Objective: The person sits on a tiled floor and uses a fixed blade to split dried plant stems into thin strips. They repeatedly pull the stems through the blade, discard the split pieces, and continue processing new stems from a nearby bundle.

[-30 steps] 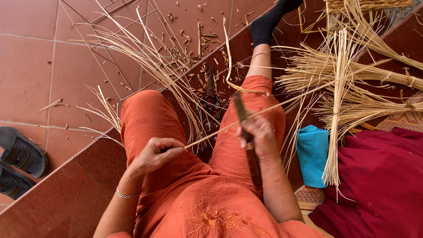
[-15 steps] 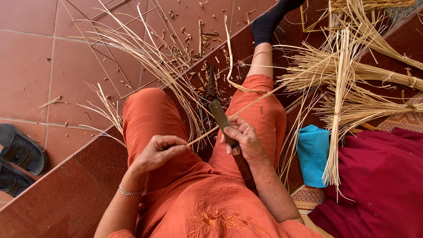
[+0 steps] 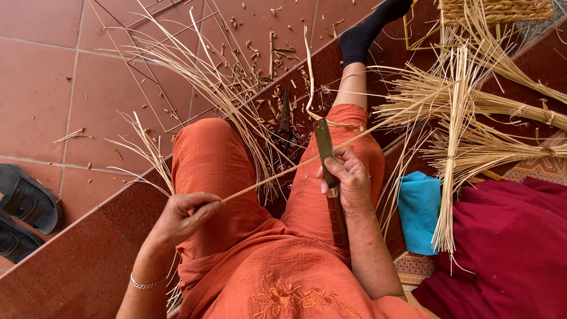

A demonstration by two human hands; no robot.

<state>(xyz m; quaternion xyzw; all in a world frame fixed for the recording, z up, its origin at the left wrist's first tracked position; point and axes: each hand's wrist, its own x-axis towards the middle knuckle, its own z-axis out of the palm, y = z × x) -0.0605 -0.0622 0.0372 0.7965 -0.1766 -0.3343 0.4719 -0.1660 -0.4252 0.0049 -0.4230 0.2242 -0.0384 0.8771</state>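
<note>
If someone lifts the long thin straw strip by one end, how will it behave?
The straw strip is probably very light and springy: it spans between left hand and right hand nearly straight. Lifted by one end it would likely droop, like the loose strips arching nearby.

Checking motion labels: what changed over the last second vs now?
The right hand with the knife slid down the thin strip toward the lap, then back up a little, the blade ending more upright. The left hand kept pinching the strip's near end. Legs, scissors, straw bundles, blue cloth and sandals stayed put.
</note>
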